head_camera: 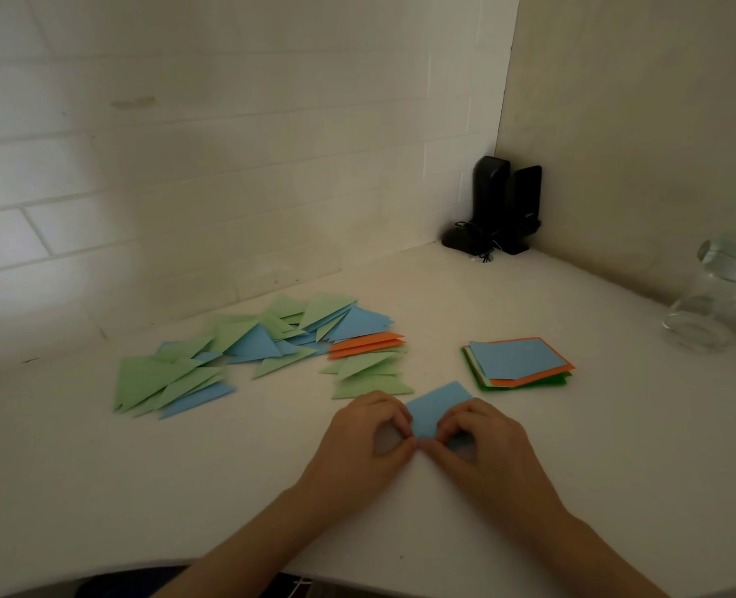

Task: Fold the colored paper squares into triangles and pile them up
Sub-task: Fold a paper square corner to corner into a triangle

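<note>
Head view, only one angle to go on: a blue paper square (437, 407) is pinched at its near edge by both hands, lower middle of the frame. The left hand (368, 438) and right hand (483, 442) are curled on it, thumbs and fingertips meeting at the near corner, with the far part lying flat on the white desk (98, 489). A stack of unfolded squares (517, 362), blue on top with orange and green under it, is seen just right of center. Folded triangles (245, 351) in green, blue and a couple of orange are spread loosely across the middle left. Two black speakers (504, 205) are tucked in the far corner, and a glass jar (720, 295) is at the right edge. No readable writing can be made out anywhere, too dim and blurry.
</note>
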A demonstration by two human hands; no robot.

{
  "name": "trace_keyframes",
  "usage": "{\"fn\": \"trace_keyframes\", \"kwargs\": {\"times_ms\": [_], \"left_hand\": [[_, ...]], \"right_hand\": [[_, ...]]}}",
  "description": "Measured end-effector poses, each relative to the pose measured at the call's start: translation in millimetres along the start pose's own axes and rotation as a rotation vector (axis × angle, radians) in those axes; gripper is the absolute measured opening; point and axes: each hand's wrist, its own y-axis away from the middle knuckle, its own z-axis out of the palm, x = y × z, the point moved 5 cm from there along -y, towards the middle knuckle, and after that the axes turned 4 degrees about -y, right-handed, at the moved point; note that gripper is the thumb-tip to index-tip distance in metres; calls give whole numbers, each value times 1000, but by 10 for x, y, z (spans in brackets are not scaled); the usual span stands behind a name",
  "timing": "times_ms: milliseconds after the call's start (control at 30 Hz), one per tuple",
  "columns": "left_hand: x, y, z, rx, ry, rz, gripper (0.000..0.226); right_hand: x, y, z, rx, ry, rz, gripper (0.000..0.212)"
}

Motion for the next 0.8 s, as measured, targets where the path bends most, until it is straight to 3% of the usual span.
{"fn": "trace_keyframes", "kwargs": {"times_ms": [133,267,433,600,800], "left_hand": [[10,-25,17,9,34,-57,10],[-10,-73,-7,-26,51,-137,25],[-52,-75,-45,-71,68,-215,26],[-106,-66,-74,-110,74,-216,25],[-39,30,-118,-197,41,-60,34]], "right_hand": [[33,-36,-10,-19,-58,103,25],[82,-141,10,-136,-146,257,29],[126,-161,-20,-240,-112,297,29],[103,-133,-65,-285,-64,274,28],[-9,-75,0,-203,10,236,14]]}}
